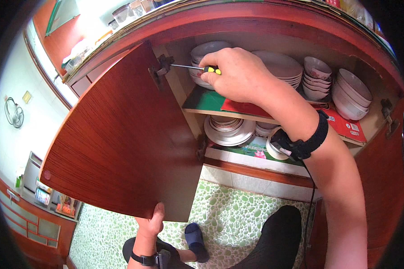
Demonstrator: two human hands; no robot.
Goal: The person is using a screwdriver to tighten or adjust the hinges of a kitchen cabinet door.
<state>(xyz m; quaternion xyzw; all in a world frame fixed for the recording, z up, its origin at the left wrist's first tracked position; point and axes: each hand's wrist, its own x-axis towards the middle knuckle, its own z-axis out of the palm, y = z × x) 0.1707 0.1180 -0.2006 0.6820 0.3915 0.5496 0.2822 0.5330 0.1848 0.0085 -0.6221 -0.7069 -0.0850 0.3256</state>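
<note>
The right hand [234, 75] grips a yellow-and-black screwdriver [211, 69], its tip at the upper hinge [163, 67] of the wooden cabinet door [121, 130], whose lower edge the left hand [152, 221] clasps — if that hold sags, the door could shift and make the tip slip off.
</note>
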